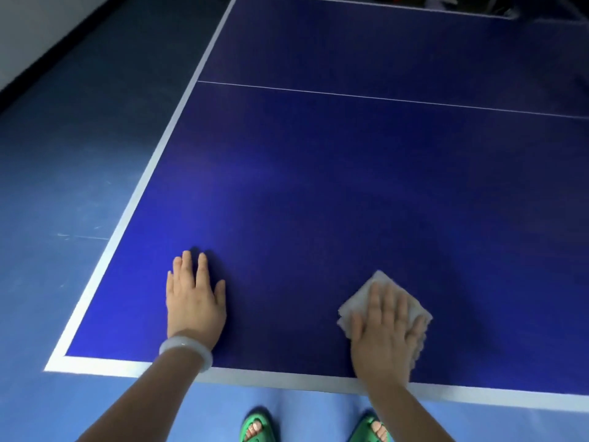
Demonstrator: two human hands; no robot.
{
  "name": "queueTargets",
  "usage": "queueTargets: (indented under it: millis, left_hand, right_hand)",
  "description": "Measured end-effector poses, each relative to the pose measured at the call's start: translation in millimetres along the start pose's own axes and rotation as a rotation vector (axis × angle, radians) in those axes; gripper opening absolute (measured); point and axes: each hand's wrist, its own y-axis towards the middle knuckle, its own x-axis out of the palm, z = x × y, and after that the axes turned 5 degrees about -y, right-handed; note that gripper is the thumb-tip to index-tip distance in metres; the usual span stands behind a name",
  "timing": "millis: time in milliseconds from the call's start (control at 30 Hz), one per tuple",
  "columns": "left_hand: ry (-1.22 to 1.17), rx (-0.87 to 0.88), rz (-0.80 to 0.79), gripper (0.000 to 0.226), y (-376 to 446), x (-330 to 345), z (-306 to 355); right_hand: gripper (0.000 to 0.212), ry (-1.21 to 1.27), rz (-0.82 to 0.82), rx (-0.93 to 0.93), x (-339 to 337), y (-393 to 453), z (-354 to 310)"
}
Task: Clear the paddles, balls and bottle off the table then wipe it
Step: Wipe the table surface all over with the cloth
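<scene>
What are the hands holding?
Nothing is gripped. The right hand presses flat on the middle of a white cloth on the table; the left hand rests flat on the table.

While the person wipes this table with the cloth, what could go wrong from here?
The cloth lies under flat fingers of the right hand, not gripped, so it may slip out or bunch. Both hands work near the table edge; the far half might stay unwiped. The left hand pressing flat may leave marks.

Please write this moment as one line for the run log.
phase: wiping | right hand: flat on cloth | left hand: flat on table | paddles, balls, bottle: none visible
</scene>
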Motion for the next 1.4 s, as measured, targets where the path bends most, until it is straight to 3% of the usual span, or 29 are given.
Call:
queueTargets:
  millis: [100, 167, 233, 400, 500, 567, 700, 767, 833, 1000, 1067, 1133, 1233, 1300, 1400]
  left_hand:
    - [0.072, -0.093, -0.039, 0.062, 7.9, -2.2, -18.4]
    - [0.113, -0.086, -0.056, 0.064, 6.7, 0.4, -25.2]
    - [0.157, -0.068, -0.055, 0.067, 4.2, 2.7, -27.2]
    - [0.208, -0.051, -0.024, 0.067, 1.5, 6.2, -25.1]
    - [0.227, -0.067, -0.037, 0.065, 1.8, 6.7, -25.1]
    - [0.224, -0.072, -0.046, 0.072, 2.6, 5.2, -24.1]
    - [0.214, -0.079, -0.057, 0.074, 2.8, 2.1, -21.8]
    - [0.205, -0.089, -0.074, 0.071, 3.1, 0.7, -22.0]
    - [0.218, -0.09, -0.086, 0.069, 3.6, 2.1, -22.7]
    - [0.208, -0.085, -0.091, 0.067, 3.6, 3.4, -25.0]
    - [0.208, -0.085, -0.082, 0.066, 3.4, 3.4, -24.9]
    - [0.22, -0.07, -0.074, 0.065, 2.4, 4.3, -24.9]
    - [0.238, -0.056, -0.092, 0.066, 1.9, 5.3, -26.5]
    - [0.228, -0.058, -0.084, 0.067, 1.5, 5.6, -26.5]
    - [0.225, -0.062, -0.068, 0.067, 0.8, 5.7, -26.6]
  right_hand:
    - [0.064, -0.052, 0.006, -0.465, 2.0, -19.9, -52.3]
    - [0.062, -0.111, -0.023, -0.649, 4.5, -15.3, -52.9]
    - [0.063, -0.157, -0.019, -0.609, 4.9, 6.0, -33.3]
    - [0.071, -0.002, -0.028, 0.022, -10.3, 79.6, 4.1]
    - [0.065, 0.07, -0.061, 0.196, -18.0, 104.8, -31.5]
    - [0.062, 0.023, -0.092, 0.045, -15.2, 108.5, -69.3]
    - [0.062, -0.117, -0.088, -0.71, 2.6, 83.4, -129.5]
    - [0.065, -0.146, -0.065, -0.911, 7.8, 81.9, -132.5]
    - [0.065, -0.177, -0.053, -0.885, 4.7, 111.3, -130.6]
    - [0.067, -0.112, -0.096, -0.259, -17.2, 228.5, -174.2]
    - [0.068, -0.066, -0.154, -0.134, -21.9, 258.9, -208.8]
    - [0.066, -0.055, -0.194, -0.212, -20.0, 265.7, -248.9]
    - [0.063, -0.112, -0.156, -0.538, -11.2, 226.1, -296.6]
    - [0.063, -0.138, -0.11, -0.668, -3.4, 183.0, -295.4]
    - [0.067, -0.11, -0.057, -0.733, 5.0, 120.8, -241.0]
